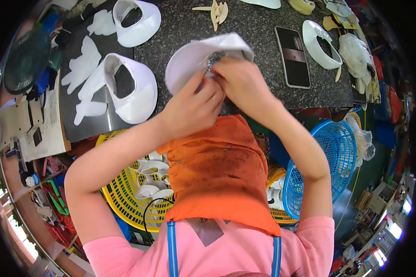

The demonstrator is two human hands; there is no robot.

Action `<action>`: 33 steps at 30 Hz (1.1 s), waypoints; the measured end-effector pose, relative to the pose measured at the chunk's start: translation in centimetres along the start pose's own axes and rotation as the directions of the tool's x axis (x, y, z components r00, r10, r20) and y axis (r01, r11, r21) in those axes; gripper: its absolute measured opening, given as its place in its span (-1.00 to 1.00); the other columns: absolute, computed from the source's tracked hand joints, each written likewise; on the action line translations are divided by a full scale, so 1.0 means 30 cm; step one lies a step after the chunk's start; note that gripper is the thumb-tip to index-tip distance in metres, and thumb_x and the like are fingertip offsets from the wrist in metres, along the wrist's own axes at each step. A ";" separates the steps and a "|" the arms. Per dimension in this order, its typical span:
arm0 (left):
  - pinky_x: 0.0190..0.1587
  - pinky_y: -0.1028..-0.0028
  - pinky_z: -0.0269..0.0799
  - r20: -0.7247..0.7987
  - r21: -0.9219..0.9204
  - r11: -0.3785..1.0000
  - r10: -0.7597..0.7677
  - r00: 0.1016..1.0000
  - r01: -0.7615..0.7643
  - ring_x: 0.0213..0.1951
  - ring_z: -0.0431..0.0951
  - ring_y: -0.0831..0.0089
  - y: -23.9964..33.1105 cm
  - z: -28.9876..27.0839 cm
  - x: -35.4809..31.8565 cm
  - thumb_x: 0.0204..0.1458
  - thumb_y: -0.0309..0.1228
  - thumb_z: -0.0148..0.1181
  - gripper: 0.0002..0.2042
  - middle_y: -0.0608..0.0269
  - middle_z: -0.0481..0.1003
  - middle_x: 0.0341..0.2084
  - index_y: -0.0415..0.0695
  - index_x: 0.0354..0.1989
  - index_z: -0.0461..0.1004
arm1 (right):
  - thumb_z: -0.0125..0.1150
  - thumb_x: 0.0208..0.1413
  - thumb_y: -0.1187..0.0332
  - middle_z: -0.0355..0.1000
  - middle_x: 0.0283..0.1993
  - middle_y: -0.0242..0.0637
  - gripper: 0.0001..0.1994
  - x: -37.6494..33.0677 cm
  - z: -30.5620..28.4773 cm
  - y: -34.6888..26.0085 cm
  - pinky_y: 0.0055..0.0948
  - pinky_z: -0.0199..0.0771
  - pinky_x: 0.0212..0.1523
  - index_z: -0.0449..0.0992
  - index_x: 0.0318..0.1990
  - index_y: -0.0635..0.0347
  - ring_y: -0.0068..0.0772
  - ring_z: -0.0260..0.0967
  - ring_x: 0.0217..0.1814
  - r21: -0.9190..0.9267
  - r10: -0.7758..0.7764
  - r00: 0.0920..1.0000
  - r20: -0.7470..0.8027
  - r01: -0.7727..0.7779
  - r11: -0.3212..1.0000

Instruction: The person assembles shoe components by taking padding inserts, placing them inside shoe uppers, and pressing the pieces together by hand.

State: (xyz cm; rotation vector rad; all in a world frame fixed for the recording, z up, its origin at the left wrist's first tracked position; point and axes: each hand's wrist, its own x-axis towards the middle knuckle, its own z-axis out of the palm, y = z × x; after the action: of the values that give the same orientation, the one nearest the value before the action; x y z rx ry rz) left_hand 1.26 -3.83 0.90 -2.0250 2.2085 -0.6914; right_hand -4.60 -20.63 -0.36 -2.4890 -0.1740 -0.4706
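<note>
Both my hands are at a white shoe upper (189, 57) near the table's edge, its curved toe part facing left. A silver glittery ornament (214, 60) shows at its opening, close to my fingertips. My left hand (195, 105) is closed, its fingers pinched at the upper's near edge. My right hand (241, 79) is closed too, thumb and fingers pressed together beside the ornament. The fingertips partly hide one another, so the exact grip is unclear. To the left stand two plain white shoe uppers, one nearer (141, 94) and one farther (145, 25).
White cut pieces (84, 64) lie on the dark table (272, 99) at left. A phone (293, 57) and another white upper (315, 44) with silver trim lie at right. Below are a yellow basket (118, 196) holding white uppers and a blue basket (335, 143).
</note>
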 end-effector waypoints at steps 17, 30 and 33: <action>-0.02 0.27 0.39 0.101 -0.306 0.936 -0.148 0.984 0.172 -0.03 0.40 0.18 -0.018 -0.039 -0.116 -0.23 -0.46 0.21 -0.68 0.09 0.39 -0.15 -0.32 -0.24 0.47 | 0.25 -0.15 0.44 0.42 -0.35 -0.34 -0.87 -0.175 0.067 -0.047 -0.37 0.43 -0.24 0.54 -0.36 0.15 -0.25 0.41 -0.23 -0.094 -0.122 0.982 -0.145 0.109 0.990; -0.04 0.26 0.42 0.019 -0.331 0.935 -0.128 0.992 0.127 -0.02 0.42 0.13 -0.024 -0.021 -0.095 -0.22 -0.53 0.21 -0.78 0.09 0.40 -0.23 -0.28 -0.33 0.44 | 0.20 0.09 0.24 0.10 0.24 0.07 -0.55 -0.360 -0.225 0.228 -0.12 0.17 0.17 0.36 0.14 0.15 0.05 0.12 0.26 -0.351 0.324 0.843 -0.429 -0.486 0.801; -0.03 0.25 0.41 0.006 -0.366 0.915 -0.180 0.984 0.170 -0.03 0.42 0.13 -0.014 -0.009 -0.078 -0.25 -0.52 0.24 -0.76 0.10 0.40 -0.24 -0.26 -0.34 0.44 | 0.19 0.12 0.22 0.05 0.27 0.06 -0.55 -0.364 -0.225 0.234 -0.16 0.18 0.20 0.36 0.13 0.18 0.03 0.16 0.24 -0.173 0.339 0.748 -0.570 -0.513 0.841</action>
State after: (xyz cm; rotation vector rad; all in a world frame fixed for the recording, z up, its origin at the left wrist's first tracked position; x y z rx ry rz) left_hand 1.86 -1.51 0.71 -2.4226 2.3355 -0.3367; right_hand -15.13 -30.44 -3.00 -2.4789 0.7474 -1.0085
